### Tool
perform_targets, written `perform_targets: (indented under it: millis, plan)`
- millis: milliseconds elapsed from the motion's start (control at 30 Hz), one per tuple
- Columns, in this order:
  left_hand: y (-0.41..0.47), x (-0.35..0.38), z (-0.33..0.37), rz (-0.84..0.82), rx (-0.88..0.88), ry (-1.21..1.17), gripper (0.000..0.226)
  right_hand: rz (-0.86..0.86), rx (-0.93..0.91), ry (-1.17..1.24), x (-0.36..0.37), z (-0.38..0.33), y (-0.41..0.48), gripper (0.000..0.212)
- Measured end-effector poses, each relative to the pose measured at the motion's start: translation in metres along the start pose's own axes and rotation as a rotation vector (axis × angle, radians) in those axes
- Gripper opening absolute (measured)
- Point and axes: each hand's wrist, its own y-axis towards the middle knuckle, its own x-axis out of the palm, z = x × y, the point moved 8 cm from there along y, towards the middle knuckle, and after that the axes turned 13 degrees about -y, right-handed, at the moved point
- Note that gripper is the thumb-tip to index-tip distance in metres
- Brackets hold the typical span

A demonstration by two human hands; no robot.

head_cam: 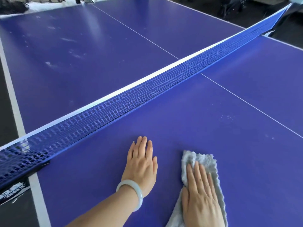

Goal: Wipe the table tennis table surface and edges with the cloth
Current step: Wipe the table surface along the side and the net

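The floor (7,99) is dark, nearly black, down the left side and again at the far right. In the far right corner stands dark furniture (232,6), too blurred to tell what kind. At the far left sits a black heap (12,5) with something white (44,5) just beside it. Pale light glares in from the far end.
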Motion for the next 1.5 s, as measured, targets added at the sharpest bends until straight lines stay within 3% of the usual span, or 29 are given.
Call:
perform_targets:
  millis: [167,300,433,500,567,667,767,867,967,1100,1167,1333,1500]
  plan:
    - [0.0,-0.003,0.001,0.025,0.013,-0.038,0.055,-0.068,-0.241,-0.144,0.008,-0.009,0.07,0.056]
    - [0.0,-0.004,0.0,0.024,0.003,-0.049,0.055,-0.051,-0.101,-0.117,0.009,0.003,0.122,0.055]
    - [0.0,-0.007,0.0,0.055,0.007,-0.107,0.051,-0.012,-0.128,-0.104,0.009,0.027,0.054,0.055]
    - [-0.001,-0.004,-0.003,0.047,0.005,-0.154,0.051,0.024,-0.023,-0.122,-0.005,0.09,0.026,0.053]
    - [0.0,-0.003,-0.005,0.043,0.013,-0.223,0.051,0.018,0.217,-0.109,-0.022,0.159,0.007,0.051]
    - [0.001,-0.007,-0.009,0.094,-0.021,-0.333,0.042,0.021,0.424,-0.097,-0.023,0.192,-0.003,0.055]
    - [0.008,-0.015,0.015,0.177,0.069,-0.348,0.031,0.035,0.373,-0.097,-0.018,0.177,-0.003,0.055]
    - [0.036,-0.01,0.062,0.133,0.245,-0.219,0.036,-0.014,0.211,-0.109,-0.016,0.171,-0.004,0.054]
    - [0.072,0.004,0.09,0.042,0.21,-0.154,0.044,0.024,0.181,-0.068,-0.019,0.176,0.001,0.051]
    - [0.088,0.02,0.095,0.004,0.193,-0.062,0.047,0.043,0.264,-0.08,-0.016,0.183,0.003,0.053]
    - [0.086,0.018,0.095,0.024,0.21,-0.042,0.059,0.044,0.346,-0.083,-0.015,0.2,0.005,0.055]
    - [0.084,0.016,0.097,0.007,0.189,-0.018,0.081,0.067,0.741,-0.066,-0.033,0.291,0.028,0.073]
    - [0.087,0.018,0.093,-0.022,0.167,0.012,0.069,0.09,0.784,0.119,-0.044,0.33,0.107,0.059]
